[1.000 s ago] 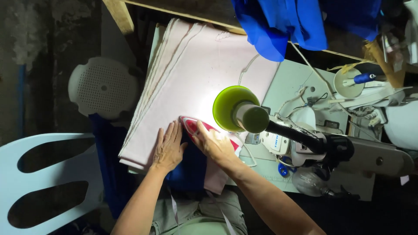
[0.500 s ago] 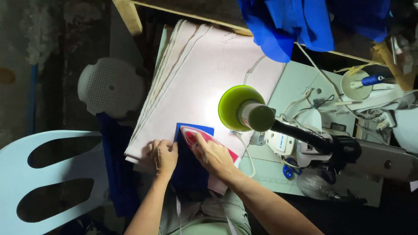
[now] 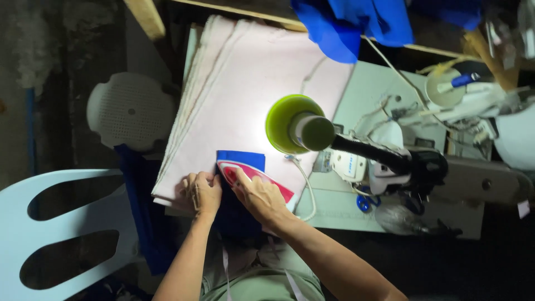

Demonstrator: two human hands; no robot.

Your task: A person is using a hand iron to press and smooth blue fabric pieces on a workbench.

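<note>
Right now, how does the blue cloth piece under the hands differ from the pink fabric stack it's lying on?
The blue cloth piece is small and deep blue; the pink fabric stack is pale pink and far larger. The blue cloth piece looks like one layer, with a red and white iron resting on it; the pink fabric stack shows many layered edges along its left side. The left hand pins the blue piece's edge, the right hand grips the iron. Both lie flat.
</note>
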